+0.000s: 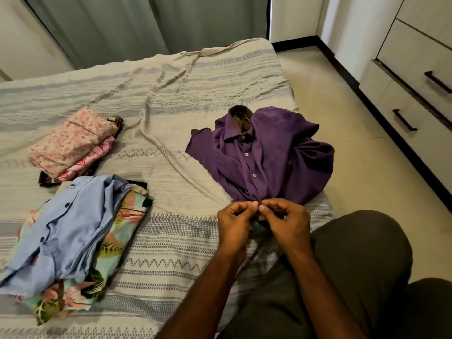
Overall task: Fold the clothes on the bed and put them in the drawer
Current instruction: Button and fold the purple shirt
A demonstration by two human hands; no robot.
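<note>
- Purple button-up shirt (266,155) with pale buttons, crumpled, collar on the side away from the hands, hem pinched between both hands
- Light blue buttoned shirt (66,231), loosely laid over a floral tropical-print garment (122,231), well left of the left hand (234,223)
- Folded pink patterned stack (71,143), further left and beyond
- Closed white drawers (420,99) with dark handles, beyond and right of the right hand (286,223)

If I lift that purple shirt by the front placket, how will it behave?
The purple shirt lies crumpled in soft folds, so it will likely hang limp. Thin fabric suggests it is light. The sleeves would probably trail.
</note>
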